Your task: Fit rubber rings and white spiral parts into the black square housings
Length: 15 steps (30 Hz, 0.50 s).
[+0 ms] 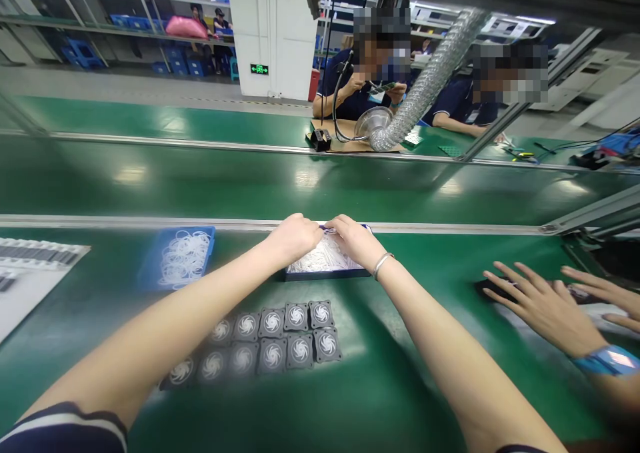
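Both my arms reach forward over a green work surface [390, 386]. My left hand [294, 235] and my right hand [354, 238] meet at the far edge of a dark blue tray [327, 273] heaped with small white rings. The fingers of both hands are curled down into the heap; what they pinch is hidden. A metal bangle [382, 264] sits on my right wrist. Closer to me lie two rows of small square grey fan parts [273, 340] with white swirl rotors.
A blue bin [177, 258] of white rings stands left of the tray. A white sheet with grey strips [30, 266] lies at far left. Another person's two spread hands [545, 303] rest at the right. Two people sit across the conveyor by a silver duct hose [430, 80].
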{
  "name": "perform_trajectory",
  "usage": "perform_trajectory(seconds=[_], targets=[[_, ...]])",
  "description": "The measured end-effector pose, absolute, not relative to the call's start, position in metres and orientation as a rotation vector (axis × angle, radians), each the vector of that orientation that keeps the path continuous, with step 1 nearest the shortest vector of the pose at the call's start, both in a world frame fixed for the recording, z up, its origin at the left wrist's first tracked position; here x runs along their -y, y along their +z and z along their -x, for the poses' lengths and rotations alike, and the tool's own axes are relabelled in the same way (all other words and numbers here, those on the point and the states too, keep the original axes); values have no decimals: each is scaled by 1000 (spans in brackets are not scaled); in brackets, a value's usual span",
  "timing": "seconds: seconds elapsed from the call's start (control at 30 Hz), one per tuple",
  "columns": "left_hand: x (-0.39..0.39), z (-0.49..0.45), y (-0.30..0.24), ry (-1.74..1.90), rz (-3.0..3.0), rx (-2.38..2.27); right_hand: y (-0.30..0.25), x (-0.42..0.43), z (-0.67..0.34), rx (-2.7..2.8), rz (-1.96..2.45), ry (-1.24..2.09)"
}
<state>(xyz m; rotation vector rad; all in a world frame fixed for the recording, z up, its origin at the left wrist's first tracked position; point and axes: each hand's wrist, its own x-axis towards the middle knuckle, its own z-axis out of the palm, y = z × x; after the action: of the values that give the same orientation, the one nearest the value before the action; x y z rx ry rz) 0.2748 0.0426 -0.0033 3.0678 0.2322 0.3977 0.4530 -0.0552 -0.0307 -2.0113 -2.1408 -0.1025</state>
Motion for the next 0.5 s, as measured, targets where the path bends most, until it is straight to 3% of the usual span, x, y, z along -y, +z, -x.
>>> perform_trajectory(seconds=[0.2, 0.3, 0.5], targets=[[-39, -209, 28, 744, -2479, -433, -34, 51, -449, 2153, 2072, -158], [-31, -176, 37, 744, -2107, -524, -34, 47, -445, 2166, 2083, -189], [-8, -116, 34, 697, -1941, -667, -19, 52, -446, 2137, 1970, -157]])
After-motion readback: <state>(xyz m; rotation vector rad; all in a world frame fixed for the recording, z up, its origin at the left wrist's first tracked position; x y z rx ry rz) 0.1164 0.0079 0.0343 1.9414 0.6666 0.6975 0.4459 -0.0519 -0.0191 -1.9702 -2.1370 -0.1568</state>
